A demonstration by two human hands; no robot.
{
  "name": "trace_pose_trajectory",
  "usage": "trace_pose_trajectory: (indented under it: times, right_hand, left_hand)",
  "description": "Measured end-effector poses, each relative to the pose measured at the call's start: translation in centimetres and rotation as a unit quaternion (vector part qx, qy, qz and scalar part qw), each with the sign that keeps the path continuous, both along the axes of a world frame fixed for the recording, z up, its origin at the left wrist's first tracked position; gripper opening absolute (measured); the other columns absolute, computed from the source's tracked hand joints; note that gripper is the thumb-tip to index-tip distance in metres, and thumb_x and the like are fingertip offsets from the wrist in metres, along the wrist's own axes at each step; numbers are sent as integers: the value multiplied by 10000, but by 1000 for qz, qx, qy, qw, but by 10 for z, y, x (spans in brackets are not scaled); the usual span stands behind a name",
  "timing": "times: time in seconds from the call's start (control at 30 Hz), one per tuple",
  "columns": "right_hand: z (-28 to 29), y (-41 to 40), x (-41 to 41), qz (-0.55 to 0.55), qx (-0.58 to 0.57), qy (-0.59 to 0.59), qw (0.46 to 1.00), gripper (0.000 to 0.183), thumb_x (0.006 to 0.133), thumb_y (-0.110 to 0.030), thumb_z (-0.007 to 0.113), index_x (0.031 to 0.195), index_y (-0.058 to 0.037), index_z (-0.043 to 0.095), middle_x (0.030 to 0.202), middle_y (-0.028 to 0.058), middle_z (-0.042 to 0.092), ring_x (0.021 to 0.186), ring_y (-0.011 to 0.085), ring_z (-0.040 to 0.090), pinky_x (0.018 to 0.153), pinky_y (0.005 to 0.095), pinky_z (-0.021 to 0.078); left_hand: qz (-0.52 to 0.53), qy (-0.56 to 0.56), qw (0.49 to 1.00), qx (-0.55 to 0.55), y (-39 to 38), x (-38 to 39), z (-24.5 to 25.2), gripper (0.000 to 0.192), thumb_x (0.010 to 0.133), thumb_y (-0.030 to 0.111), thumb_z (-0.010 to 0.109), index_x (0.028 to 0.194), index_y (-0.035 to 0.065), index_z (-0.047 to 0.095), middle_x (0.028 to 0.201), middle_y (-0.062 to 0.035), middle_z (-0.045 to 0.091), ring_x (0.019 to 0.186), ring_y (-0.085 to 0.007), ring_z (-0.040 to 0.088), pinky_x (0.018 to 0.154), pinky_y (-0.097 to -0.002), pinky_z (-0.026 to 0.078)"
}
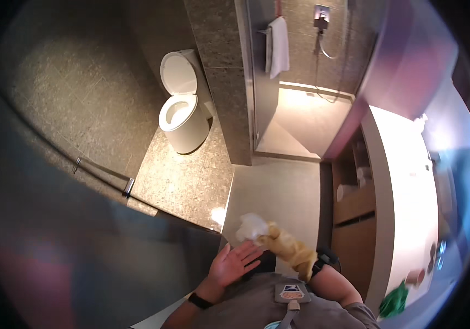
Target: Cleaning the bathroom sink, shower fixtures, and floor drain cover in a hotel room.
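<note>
My left hand (235, 263) is bare, palm up with the fingers spread, and holds nothing. A dark band circles its wrist. My right hand (271, 236) wears a loose yellow glove (290, 250) that reaches up the forearm to a black strap. Its fingers are closed on a crumpled whitish item (252, 226), blurred, perhaps thin plastic or a cloth. This item hangs over the floor just beyond my left fingertips. A badge on a lanyard (292, 293) lies against my grey shirt.
Ahead on the left stands a toilet (181, 119), lid raised. A glass door with a handle (105, 174) is at the left. Beyond lies a shower (307, 119) with a towel (278, 47). A white counter (407, 197) on the right bears a green cloth-like item (394, 302).
</note>
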State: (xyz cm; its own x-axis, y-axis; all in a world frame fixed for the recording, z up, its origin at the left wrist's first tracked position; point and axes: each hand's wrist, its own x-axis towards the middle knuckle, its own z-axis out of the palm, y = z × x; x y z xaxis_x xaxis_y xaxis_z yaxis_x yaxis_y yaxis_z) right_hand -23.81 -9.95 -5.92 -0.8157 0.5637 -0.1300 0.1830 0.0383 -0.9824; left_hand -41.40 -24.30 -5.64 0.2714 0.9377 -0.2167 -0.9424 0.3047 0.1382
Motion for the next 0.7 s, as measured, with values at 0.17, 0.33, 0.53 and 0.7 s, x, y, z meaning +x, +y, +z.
trace_pose_trajectory:
  times: [0.17, 0.33, 0.53, 0.7]
  right_hand:
    - [-47, 165, 106, -248, -119, -33, 961, 306, 968, -191, 554, 1218, -29, 624, 1078, 91, 683, 933, 219, 651, 806, 348, 539]
    - [-2, 294, 195, -516, -37, -164, 840, 389, 981, -216, 530, 1328, -44, 559, 1095, 153, 697, 1074, 285, 659, 889, 411, 541]
    - [-35, 437, 208, -511, -127, -16, 850, 388, 974, -194, 554, 1328, -32, 556, 1105, 113, 681, 1007, 237, 642, 860, 365, 528]
    - [-21, 612, 130, -368, -152, 88, 913, 390, 969, -175, 574, 1327, -22, 553, 1113, 80, 668, 950, 197, 627, 835, 327, 518]
  left_hand:
    - [33, 121, 985, -121, 157, -6, -53, 457, 1042, 377, 429, 1373, 76, 524, 1299, -125, 632, 1222, -257, 590, 1055, -423, 446]
    - [-48, 253, 964, -71, 321, -3, -39, 325, 1028, 299, 522, 1262, 85, 593, 1136, -61, 671, 1089, -187, 639, 948, -337, 504]
    - [-54, 446, 893, -36, 501, 17, -47, 294, 1017, 280, 549, 1228, 80, 597, 1067, -25, 639, 966, -123, 621, 876, -280, 491]
    - [32, 378, 908, -177, 611, 17, -47, 282, 1011, 275, 561, 1215, 83, 597, 1058, -42, 646, 974, -135, 634, 877, -280, 495]
